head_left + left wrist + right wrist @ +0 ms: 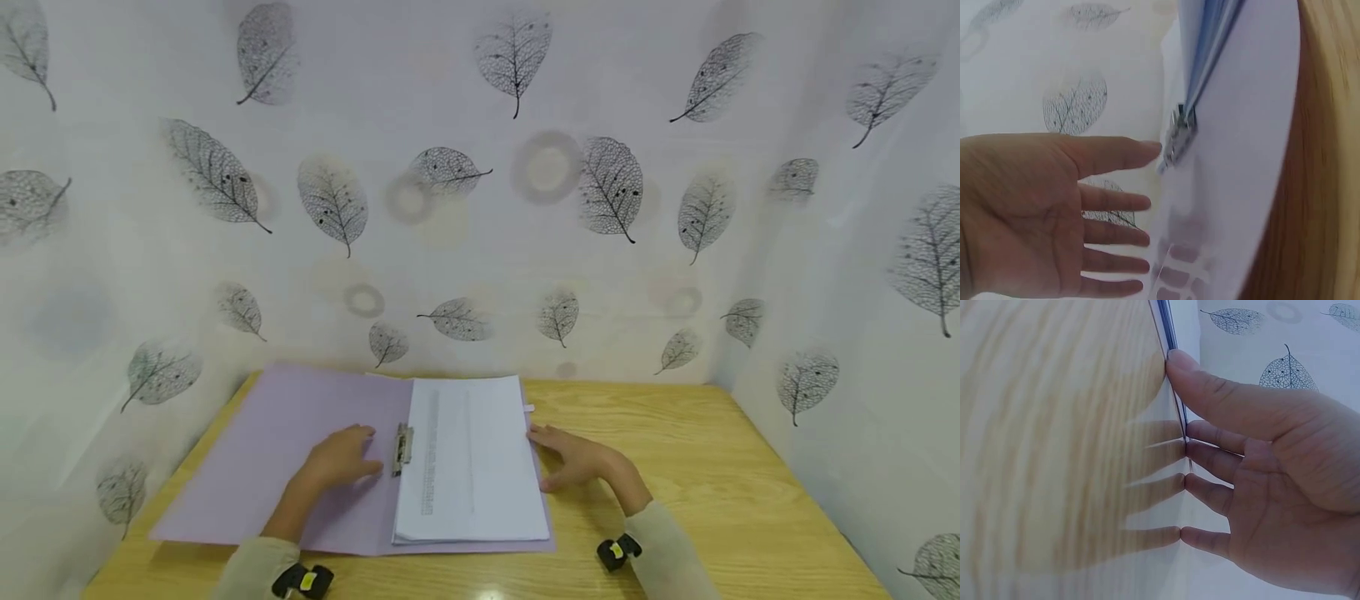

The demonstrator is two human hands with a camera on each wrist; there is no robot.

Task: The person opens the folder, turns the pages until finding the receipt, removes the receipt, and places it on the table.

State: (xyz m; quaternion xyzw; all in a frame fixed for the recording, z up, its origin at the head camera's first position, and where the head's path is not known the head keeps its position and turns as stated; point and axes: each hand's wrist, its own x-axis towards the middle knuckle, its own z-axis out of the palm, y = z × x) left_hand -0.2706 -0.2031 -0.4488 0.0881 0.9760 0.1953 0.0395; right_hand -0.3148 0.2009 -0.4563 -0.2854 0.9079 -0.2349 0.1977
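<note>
A light purple file folder (277,442) lies opened flat on the table. On its right half rests a stack of white printed paper (498,467), held at its left side by a metal clip (402,450). Over the folder's left cover is my left hand (337,457), fingers extended and thumb near the clip, holding nothing. In the left wrist view its palm (1016,219) shows with fingers spread. My right hand (583,460) is at the right edge of the folder and papers. The right wrist view shows its thumb (1194,378) and straight fingertips touching that edge.
The wood-grain table (675,433) extends to the right of the folder. A white curtain (450,250) printed with leaf skeletons hangs behind and along both sides. A small white tab (529,408) sticks out at the folder's upper right edge.
</note>
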